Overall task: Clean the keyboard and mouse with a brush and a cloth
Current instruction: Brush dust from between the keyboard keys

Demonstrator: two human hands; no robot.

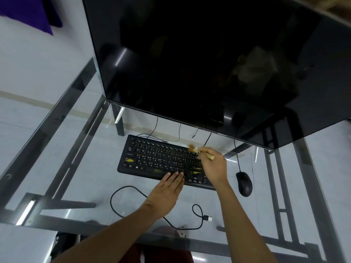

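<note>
The left hand (167,188) is closest to us. Its fingers are flat and straight, pressing on the front edge of the keyboard (161,160) to keep it from sliding. The keyboard lies on the glass desk (57,149), long side going left to right. The right hand (213,164) grips a small brush (197,151) with a wooden handle. The bristles sit on the keys at the far right corner, so I think the brush should sweep left along the rows. The mouse (244,183) waits just right of the keyboard, nearer the right hand. A loose USB cable (133,188) curls in front. I see no cloth.
</note>
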